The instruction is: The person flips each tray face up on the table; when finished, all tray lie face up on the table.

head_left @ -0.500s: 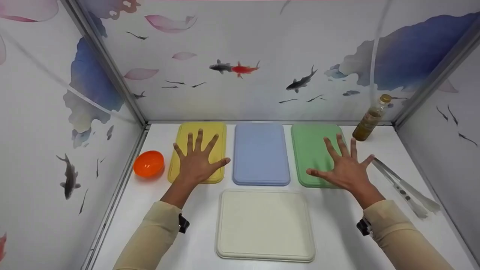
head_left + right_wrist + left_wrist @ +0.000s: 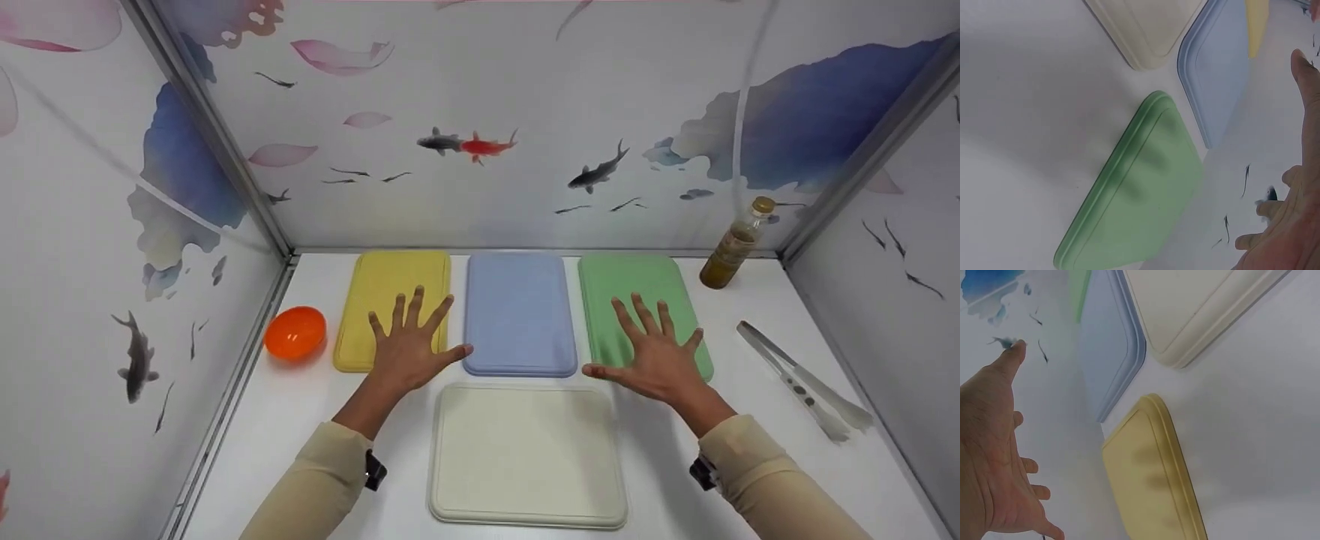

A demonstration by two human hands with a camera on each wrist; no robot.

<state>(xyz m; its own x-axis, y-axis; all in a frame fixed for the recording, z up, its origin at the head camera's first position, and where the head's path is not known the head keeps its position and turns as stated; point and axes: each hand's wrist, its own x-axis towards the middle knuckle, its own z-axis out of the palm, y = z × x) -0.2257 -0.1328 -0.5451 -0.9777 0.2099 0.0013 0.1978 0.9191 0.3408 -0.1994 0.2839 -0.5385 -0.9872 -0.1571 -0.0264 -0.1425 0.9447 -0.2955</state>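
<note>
My left hand (image 2: 409, 356) is spread above the yellow board (image 2: 360, 322), its fingers apart and nothing held. Its thumb tip overlaps the edge of the blue board (image 2: 519, 315) in the head view. Over the green board (image 2: 630, 277) my right hand (image 2: 656, 364) hovers, fingers fanned out and also holding nothing. In the left wrist view, finger shadows fall on the yellow board (image 2: 1140, 472); similar shadows lie on the green board (image 2: 1145, 185) in the right wrist view. A cream board (image 2: 527, 457) lies nearest me, between the forearms.
An orange bowl (image 2: 295, 334) stands left of the yellow board. At the back right is a bottle (image 2: 729, 251) of amber liquid with a yellow cap. Metal tongs (image 2: 799, 382) lie at the right. Printed walls enclose the white table (image 2: 262, 465) at back and sides.
Both hands have drawn back toward me and closer together, fingers still spread. The right hand has moved away from the tongs' end. The objects on the table stay in place.
</note>
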